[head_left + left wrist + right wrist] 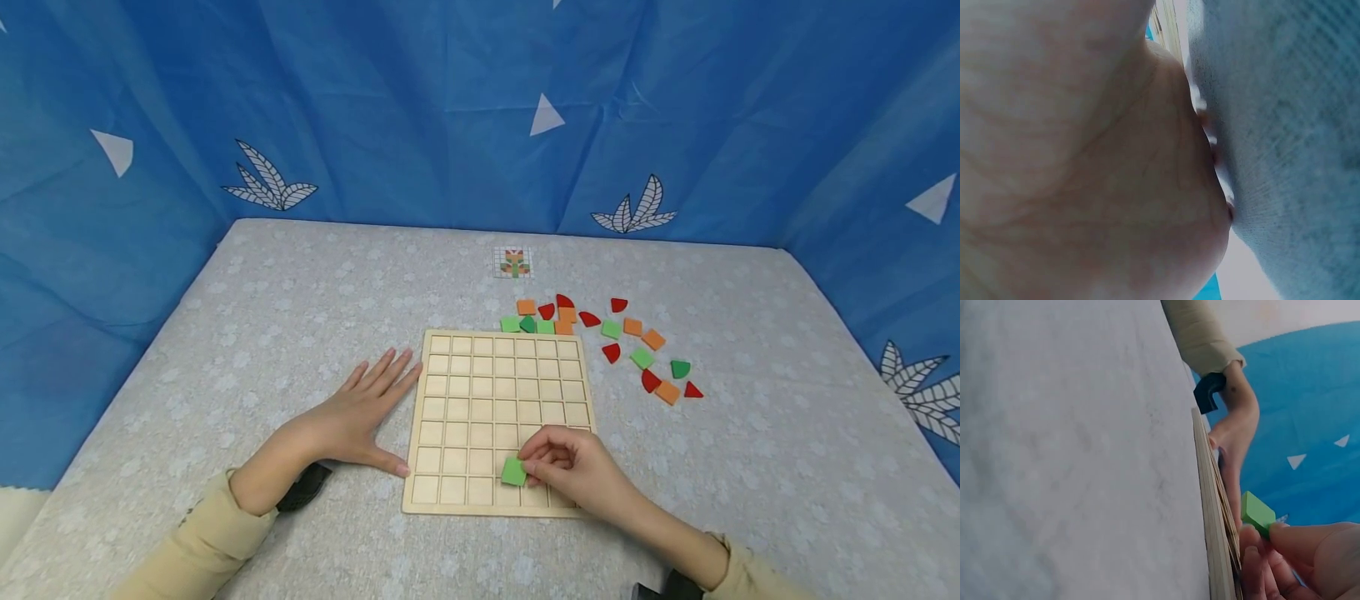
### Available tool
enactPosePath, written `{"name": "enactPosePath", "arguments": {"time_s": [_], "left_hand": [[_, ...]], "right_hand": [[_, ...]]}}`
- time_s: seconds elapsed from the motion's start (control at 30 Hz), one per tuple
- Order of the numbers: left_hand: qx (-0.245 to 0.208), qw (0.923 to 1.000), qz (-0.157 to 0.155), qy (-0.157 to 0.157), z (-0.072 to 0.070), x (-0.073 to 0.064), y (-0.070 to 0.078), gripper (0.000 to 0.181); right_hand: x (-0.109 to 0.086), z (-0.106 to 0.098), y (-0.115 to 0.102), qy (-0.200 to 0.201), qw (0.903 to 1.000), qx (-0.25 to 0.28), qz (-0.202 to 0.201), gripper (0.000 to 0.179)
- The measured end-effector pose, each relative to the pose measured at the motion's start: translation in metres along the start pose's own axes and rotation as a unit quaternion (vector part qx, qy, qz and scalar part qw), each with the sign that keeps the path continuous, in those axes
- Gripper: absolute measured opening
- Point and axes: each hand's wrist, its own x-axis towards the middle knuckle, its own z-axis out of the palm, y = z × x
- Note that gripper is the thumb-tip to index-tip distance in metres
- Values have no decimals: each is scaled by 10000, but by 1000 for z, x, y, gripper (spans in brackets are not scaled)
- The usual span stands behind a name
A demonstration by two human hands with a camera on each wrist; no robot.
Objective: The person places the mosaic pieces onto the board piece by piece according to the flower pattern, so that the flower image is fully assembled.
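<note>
A wooden grid board point(460, 411) lies on the table, its square compartments bare where they show. Over its lower rows my right hand point(573, 468) pinches a light green square tile point(513, 472) between thumb and fingers. In the right wrist view the green tile point(1257, 511) is held tilted, close over the board point(1211, 519). My left hand point(360, 410) lies spread beside the board's left edge, fingers straight, thumb tip and fingertips right at that edge. The left wrist view is filled mostly by the palm point(1097, 187) and the tablecloth.
Loose tiles lie beyond and right of the board: orange squares point(653, 339), light green squares point(642, 358), red quarter-rounds point(611, 353) and dark green pieces point(680, 369). A small card with a gridded flower picture point(513, 262) lies farther back. A blue curtain point(420, 108) surrounds the table.
</note>
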Motion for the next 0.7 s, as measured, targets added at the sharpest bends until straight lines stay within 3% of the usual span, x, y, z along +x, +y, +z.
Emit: {"name": "enactPosePath", "arguments": {"time_s": [0.27,0.53,0.7], "left_hand": [[-30,10000,35,39,-2,0,2,126],[-111,9999,41,44,-4,0,3,124],[-103,9999,35,49,-4,0,3,124]], "right_hand": [[-3,7,3,201,9956,-910,-86,8],[-3,14,-22,53,9865,-1368,-899,17],[-4,15,-31,-63,9840,-1407,-1096,18]]}}
